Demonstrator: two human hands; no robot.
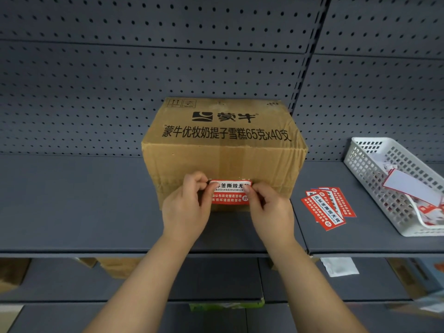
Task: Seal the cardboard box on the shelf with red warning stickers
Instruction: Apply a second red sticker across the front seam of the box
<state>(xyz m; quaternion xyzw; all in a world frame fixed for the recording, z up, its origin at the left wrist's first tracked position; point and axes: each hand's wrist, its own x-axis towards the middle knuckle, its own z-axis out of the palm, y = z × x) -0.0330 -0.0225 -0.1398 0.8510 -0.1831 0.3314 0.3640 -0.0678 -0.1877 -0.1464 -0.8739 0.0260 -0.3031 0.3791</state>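
A brown cardboard box (223,150) with black printed characters stands on the dark grey shelf (72,200), against the pegboard back. A red warning sticker (230,193) is held flat in front of the lower part of the box's front face. My left hand (189,205) pinches the sticker's left end. My right hand (269,207) pinches its right end. Whether the sticker touches the cardboard cannot be told. A small stack of further red warning stickers (328,207) lies on the shelf to the right of the box.
A white perforated plastic basket (374,188) with peeled backing papers stands at the far right of the shelf. Behind is a grey pegboard wall (120,80). Lower shelves hold other cardboard boxes (115,267) and a white packet (338,266).
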